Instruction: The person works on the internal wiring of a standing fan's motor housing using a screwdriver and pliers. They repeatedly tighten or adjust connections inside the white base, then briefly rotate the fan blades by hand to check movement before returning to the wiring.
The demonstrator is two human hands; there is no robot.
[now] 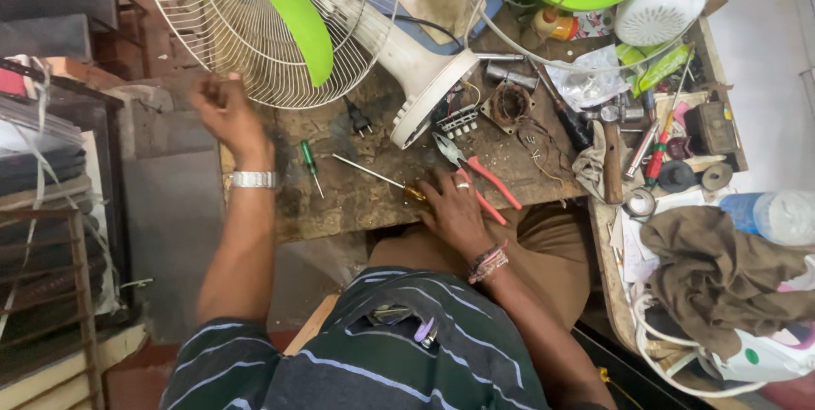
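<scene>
Two hands work a half-dismantled fan [280, 19]: left hand [222, 113] curled at its wire guard's near rim, grip unclear, right hand [454, 206] spread flat on a yellow-handled screwdriver [378, 176], motor parts [509, 104] loose at right.

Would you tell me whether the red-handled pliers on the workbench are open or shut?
Open. The red-handled pliers lie flat on the workbench with both handles spread apart, beside the right hand.
</scene>
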